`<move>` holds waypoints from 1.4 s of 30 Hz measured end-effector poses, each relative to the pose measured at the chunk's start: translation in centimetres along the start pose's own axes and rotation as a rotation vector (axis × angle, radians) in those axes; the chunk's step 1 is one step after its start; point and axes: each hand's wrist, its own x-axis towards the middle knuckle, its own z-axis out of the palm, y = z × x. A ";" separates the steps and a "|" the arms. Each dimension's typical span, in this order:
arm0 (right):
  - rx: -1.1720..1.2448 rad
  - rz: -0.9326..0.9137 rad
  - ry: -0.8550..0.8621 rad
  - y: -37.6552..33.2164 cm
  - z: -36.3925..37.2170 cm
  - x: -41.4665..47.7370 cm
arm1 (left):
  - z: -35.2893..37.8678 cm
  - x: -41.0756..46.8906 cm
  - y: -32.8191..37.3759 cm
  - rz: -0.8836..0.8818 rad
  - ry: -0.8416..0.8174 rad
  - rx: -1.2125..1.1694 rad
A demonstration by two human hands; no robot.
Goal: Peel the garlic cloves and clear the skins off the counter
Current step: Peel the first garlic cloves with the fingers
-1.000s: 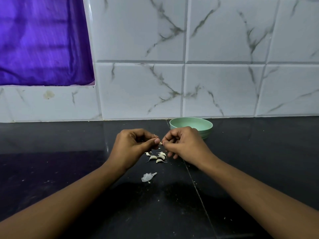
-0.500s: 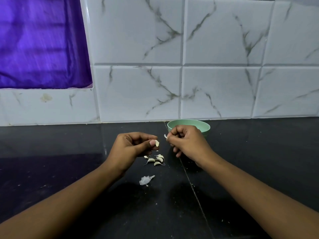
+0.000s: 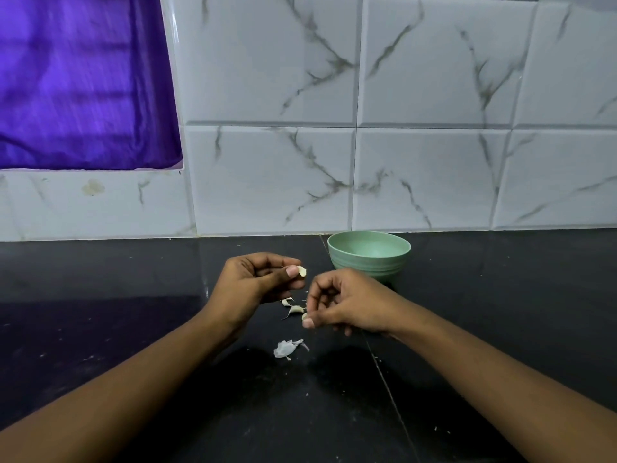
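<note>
A purple cloth (image 3: 83, 81) fills the ten o'clock corner of the view, set into a wall of white marble-veined tiles (image 3: 273, 175). Below them runs the glossy black desk (image 3: 100, 329), flecked with small pale crumbs.

The left hand (image 3: 253, 282) is raised just above the desk. Its fingers are curled, and thumb and forefinger pinch a small pale garlic clove (image 3: 302, 271) that juts out at the hand's three o'clock side.

At five o'clock from that clove, between the two hands, two curved loose cloves with thin tails (image 3: 293, 309) lie on the desk. A crumpled papery white skin scrap (image 3: 285, 349) lies at six o'clock from them, near but apart.

The hands are apart, the right hand (image 3: 347, 305) lower than the left. Its fingers are curled, and its thumb tip lies against a third pale clove (image 3: 304, 316). Whether it grips that clove, or anything inside its fingers, cannot be told.

At one o'clock from the right hand, close to the wall, stands a round pale-green bowl (image 3: 369, 259), upright. The part of its inside that shows is bare.
</note>
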 end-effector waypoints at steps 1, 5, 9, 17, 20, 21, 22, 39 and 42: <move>0.023 -0.016 0.035 0.0 -0.1 0.1 | 0.0 0.0 0.0 -0.004 0.002 -0.002; 0.029 -0.134 0.312 0.0 -0.8 0.1 | 0.0 0.1 -0.1 -0.040 0.002 0.002; 0.047 -0.272 0.386 -0.2 -0.6 -0.1 | 0.3 0.0 -0.1 -0.068 -0.008 0.015; 0.203 -0.274 0.396 0.1 -0.5 0.2 | 0.7 -0.2 0.2 -0.069 -0.021 0.015; 0.238 -0.267 0.375 0.1 -0.6 0.3 | 0.8 -0.3 0.3 -0.070 -0.029 0.019; 0.245 -0.262 0.361 0.1 -0.7 0.2 | 0.8 -0.3 0.3 -0.071 -0.030 0.018; 0.249 -0.257 0.345 0.1 -0.8 0.2 | 0.8 -0.3 0.3 -0.071 -0.033 0.020; 0.054 -0.137 0.099 0.2 -2.0 0.0 | 0.7 -0.2 0.4 -0.084 -0.009 -0.019; 0.118 -0.156 0.172 0.1 -2.0 0.0 | 0.7 -0.3 0.4 -0.096 -0.027 -0.017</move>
